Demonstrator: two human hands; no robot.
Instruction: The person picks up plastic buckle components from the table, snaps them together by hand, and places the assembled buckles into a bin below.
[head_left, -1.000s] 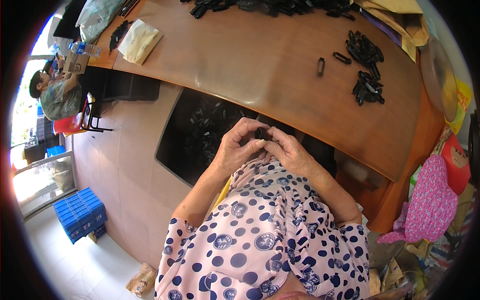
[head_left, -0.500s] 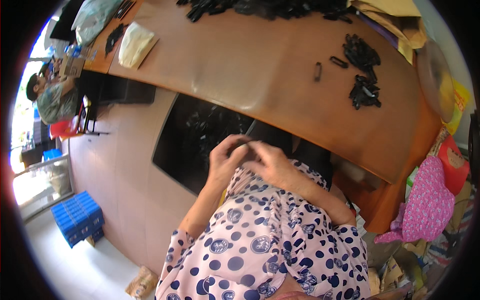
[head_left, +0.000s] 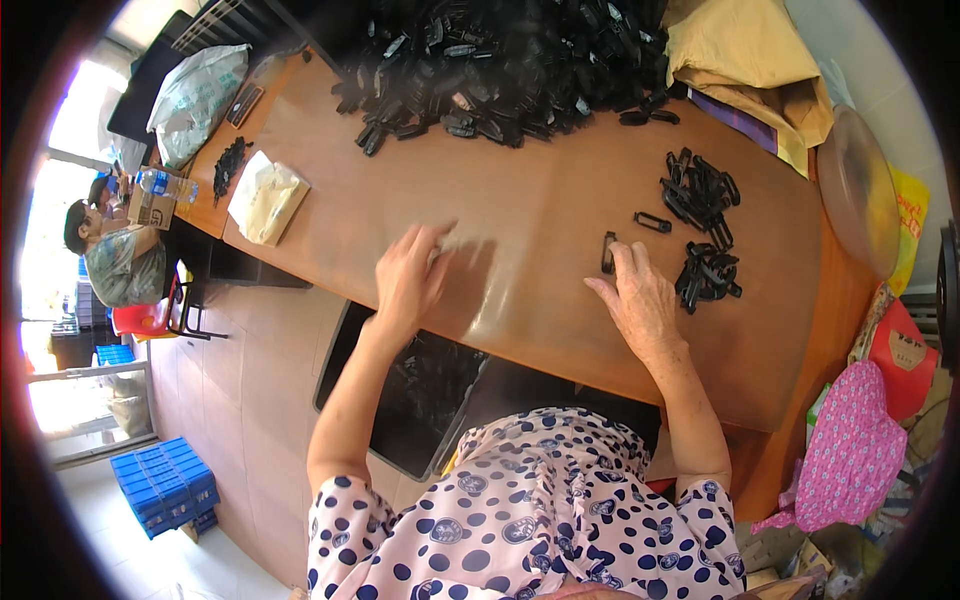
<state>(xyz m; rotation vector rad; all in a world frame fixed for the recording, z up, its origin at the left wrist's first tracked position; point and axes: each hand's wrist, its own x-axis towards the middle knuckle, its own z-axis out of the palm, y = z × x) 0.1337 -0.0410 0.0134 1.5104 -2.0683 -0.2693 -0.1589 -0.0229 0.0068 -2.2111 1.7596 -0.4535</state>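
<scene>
My left hand (head_left: 408, 275) hovers over the brown table near its front edge, fingers apart and nothing visible in them; its fingertips are a little blurred. On the right, my right hand (head_left: 642, 300) has its fingers stretched out and the thumb spread away. Its fingertips are at a small black oval plastic frame (head_left: 608, 253); whether they touch it I cannot tell. Just beyond lies a similar black frame (head_left: 653, 222). To the right of that hand are two small heaps of black plastic pieces, a nearer heap (head_left: 708, 275) and a farther heap (head_left: 697, 190).
A large pile of black plastic pieces (head_left: 500, 75) covers the table's far side. A pale folded cloth or packet (head_left: 266, 200) lies at the left, brown paper (head_left: 745, 50) at the far right. Below the table edge sits a black bin (head_left: 420, 400). A person (head_left: 125, 255) sits far left.
My hands were together in front of my body below the table edge. Now they are apart over the table, the right beside the black frame. The view has shifted, showing more of the far pile.
</scene>
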